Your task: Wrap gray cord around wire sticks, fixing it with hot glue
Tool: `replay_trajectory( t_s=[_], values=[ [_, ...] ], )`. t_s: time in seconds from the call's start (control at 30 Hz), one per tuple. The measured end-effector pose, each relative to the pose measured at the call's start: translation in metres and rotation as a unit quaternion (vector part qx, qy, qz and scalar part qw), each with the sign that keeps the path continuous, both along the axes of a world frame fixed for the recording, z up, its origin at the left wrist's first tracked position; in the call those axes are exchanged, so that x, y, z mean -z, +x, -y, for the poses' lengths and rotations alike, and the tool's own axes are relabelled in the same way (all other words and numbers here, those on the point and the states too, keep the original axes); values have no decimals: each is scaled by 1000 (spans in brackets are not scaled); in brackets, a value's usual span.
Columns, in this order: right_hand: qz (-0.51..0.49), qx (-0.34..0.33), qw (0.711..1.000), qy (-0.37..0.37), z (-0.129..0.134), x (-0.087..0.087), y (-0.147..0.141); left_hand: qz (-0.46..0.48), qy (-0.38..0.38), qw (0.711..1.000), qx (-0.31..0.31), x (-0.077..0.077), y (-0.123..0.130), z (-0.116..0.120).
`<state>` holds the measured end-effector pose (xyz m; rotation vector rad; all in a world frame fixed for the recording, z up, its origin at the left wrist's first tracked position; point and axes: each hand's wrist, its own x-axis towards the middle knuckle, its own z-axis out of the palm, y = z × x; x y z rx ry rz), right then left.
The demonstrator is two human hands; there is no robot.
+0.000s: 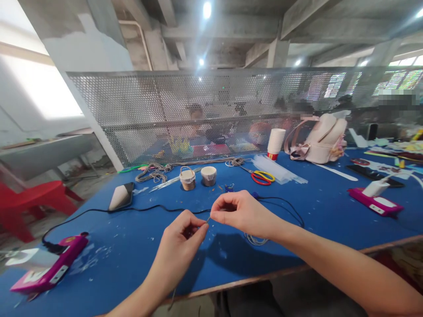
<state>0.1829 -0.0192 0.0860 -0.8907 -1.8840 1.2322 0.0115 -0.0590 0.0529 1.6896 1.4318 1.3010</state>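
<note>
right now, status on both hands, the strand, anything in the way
Left hand and right hand both pinching thin strand. Strand held above blue table. Black cable lies just beyond, not between the hands.

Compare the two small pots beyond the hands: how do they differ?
The left pot has a thin handle arching over its top; the right pot shows none. The left pot stands slightly nearer the camera than the right pot. Both are upright on the blue table, pale above and brown below.
</note>
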Motion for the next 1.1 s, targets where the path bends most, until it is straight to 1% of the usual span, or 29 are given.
replay_trajectory(
  t_s=[0.1, 0.17, 0.3, 0.43, 0.57, 0.67, 0.77, 0.97, 1.1],
  values=[
    [7, 1, 999, 34, -3, -4, -2, 9, -5, 1000, 23, -1, 4, 1],
    [12, 8, 999, 42, -8, -4, -4, 17, -9, 999, 38, -3, 6, 2],
    [24, 14, 999, 24, -18, 0, -5, 42, -19, 997, 54, -7, 6, 5],
    [41, 11, 999, 17, -18, 8, -3, 65, -33, 996, 51, -6, 3, 7],
    [51, 9, 999, 4, -11, 13, -4, 114, -66, 990, 47, -1, 1, 10],
    [39, 4, 999, -14, -4, 17, -6, 159, -85, 983, 28, 1, 3, 12],
    [28, 2, 999, -15, 4, 20, -6, 209, -99, 973, 13, 1, 4, 16],
    [0, 6, 1000, 3, 24, 22, -8, 310, -111, 944, -13, 2, 8, 26],
    [-10, 22, 999, 24, 36, 28, -8, 377, -114, 919, 1, 5, 11, 35]
  ],
)
